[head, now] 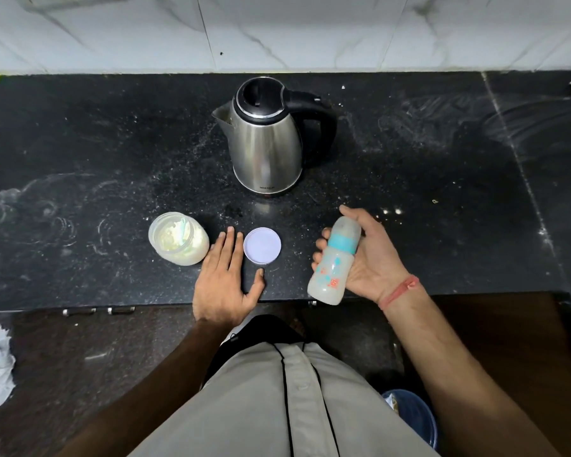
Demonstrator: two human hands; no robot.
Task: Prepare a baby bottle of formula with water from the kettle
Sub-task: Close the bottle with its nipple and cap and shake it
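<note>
The right hand held the frosted plastic baby bottle, fingers curled around its teal collar, tilted above the counter's front edge. The left hand lay flat, fingers extended, on the speckled black stone counter, between the open translucent formula jar and its round lavender lid. The stainless-steel kettle stood behind, lid closed.

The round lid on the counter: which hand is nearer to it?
Left. The left hand lies flat beside the lid, its thumb just below it. The right hand holds the baby bottle farther right.
</note>
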